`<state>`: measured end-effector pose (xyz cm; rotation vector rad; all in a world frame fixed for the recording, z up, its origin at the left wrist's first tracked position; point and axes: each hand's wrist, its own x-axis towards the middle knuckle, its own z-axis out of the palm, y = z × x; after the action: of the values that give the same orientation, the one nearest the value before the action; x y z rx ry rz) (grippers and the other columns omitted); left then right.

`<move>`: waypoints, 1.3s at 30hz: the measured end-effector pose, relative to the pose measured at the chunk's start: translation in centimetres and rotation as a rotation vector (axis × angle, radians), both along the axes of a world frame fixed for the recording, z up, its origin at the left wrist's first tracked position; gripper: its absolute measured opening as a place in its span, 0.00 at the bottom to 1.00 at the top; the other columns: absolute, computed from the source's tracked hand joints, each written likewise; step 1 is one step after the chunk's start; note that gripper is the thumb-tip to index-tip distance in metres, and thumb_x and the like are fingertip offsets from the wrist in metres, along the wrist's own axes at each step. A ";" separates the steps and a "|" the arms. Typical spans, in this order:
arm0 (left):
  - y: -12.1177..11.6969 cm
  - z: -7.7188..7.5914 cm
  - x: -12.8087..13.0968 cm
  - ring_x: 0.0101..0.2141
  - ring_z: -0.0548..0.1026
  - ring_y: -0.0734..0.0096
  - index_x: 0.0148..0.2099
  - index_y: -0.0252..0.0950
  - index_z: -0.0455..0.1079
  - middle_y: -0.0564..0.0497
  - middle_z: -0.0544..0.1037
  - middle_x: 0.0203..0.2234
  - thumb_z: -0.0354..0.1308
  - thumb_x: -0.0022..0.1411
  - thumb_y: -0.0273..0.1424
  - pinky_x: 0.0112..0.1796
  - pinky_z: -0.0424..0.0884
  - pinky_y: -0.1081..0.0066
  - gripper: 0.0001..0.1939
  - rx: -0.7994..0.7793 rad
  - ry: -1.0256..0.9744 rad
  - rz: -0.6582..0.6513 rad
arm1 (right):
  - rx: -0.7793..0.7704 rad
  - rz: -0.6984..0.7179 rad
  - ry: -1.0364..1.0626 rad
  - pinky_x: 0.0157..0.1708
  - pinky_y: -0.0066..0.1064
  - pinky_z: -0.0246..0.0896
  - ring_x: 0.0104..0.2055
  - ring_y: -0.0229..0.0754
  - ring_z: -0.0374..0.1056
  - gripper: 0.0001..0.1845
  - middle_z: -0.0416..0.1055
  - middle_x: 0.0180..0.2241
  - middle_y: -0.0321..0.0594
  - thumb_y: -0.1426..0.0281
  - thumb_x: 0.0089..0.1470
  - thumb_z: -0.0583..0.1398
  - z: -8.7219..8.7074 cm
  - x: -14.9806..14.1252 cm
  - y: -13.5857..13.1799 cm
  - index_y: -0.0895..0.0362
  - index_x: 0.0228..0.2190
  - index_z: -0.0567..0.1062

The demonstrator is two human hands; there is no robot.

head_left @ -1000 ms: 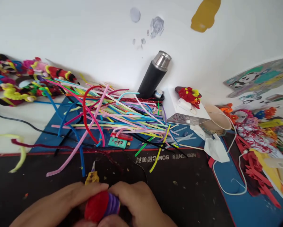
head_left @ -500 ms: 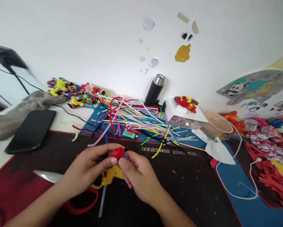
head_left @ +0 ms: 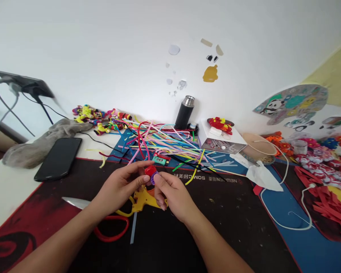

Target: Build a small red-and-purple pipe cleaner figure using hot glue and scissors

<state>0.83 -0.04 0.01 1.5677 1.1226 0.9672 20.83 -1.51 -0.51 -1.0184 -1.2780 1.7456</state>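
Both hands meet over the black desk mat (head_left: pixel 221 227), fingertips pinched around a small red and purple craft piece (head_left: pixel 151 171). My left hand (head_left: pixel 121 185) grips its red side between thumb and fingers. On the purple side, my right hand (head_left: pixel 173 191) pinches it, covering part of it. Just below them lies a yellow hot glue gun (head_left: pixel 142 200), partly hidden by the hands, with a clear glue stick (head_left: pixel 133 229) pointing towards me. Scissors with red handles (head_left: pixel 113 239) rest under my left forearm, their blade (head_left: pixel 75 202) sticking out to the left.
Behind the hands spreads a heap of coloured pipe cleaners (head_left: pixel 164 140), beside a black thermos (head_left: pixel 185 113) and a white box (head_left: pixel 223 138). A phone (head_left: pixel 58 159) lies at left, near small pipe-cleaner figures (head_left: pixel 90 113). Tissue (head_left: pixel 264 176), a white cable (head_left: pixel 286 228) and red strips (head_left: pixel 329 212) are at right.
The view has shifted, so the desk things sit further right on the left side. Both hands still hold the red and purple piece, now turned slightly with more purple showing.
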 end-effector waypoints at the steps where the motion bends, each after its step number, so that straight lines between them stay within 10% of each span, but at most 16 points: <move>1: -0.1 0.0 0.0 0.30 0.76 0.68 0.62 0.37 0.81 0.50 0.83 0.33 0.66 0.70 0.44 0.32 0.75 0.71 0.24 0.017 0.006 0.000 | -0.005 -0.002 0.001 0.18 0.27 0.49 0.16 0.32 0.54 0.31 0.62 0.16 0.24 0.38 0.64 0.62 0.0 0.0 0.0 0.54 0.32 0.70; 14: -0.3 0.1 -0.3 0.42 0.88 0.59 0.61 0.36 0.82 0.43 0.90 0.48 0.63 0.73 0.41 0.43 0.83 0.69 0.21 0.149 0.082 -0.001 | -0.008 -0.025 0.000 0.19 0.27 0.50 0.15 0.32 0.54 0.32 0.61 0.15 0.24 0.38 0.66 0.62 -0.5 0.1 -0.2 0.56 0.33 0.74; 39: 0.1 -0.7 -0.5 0.36 0.86 0.67 0.62 0.36 0.82 0.48 0.90 0.41 0.59 0.76 0.33 0.41 0.81 0.74 0.18 0.351 0.196 -0.011 | -0.010 -0.034 0.000 0.19 0.27 0.48 0.15 0.31 0.52 0.32 0.59 0.15 0.23 0.39 0.65 0.63 -0.5 0.3 -0.3 0.57 0.35 0.76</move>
<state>0.36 0.06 -0.69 1.9843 1.1175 1.0632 21.15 -1.77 -1.05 -1.0402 -1.2467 1.7280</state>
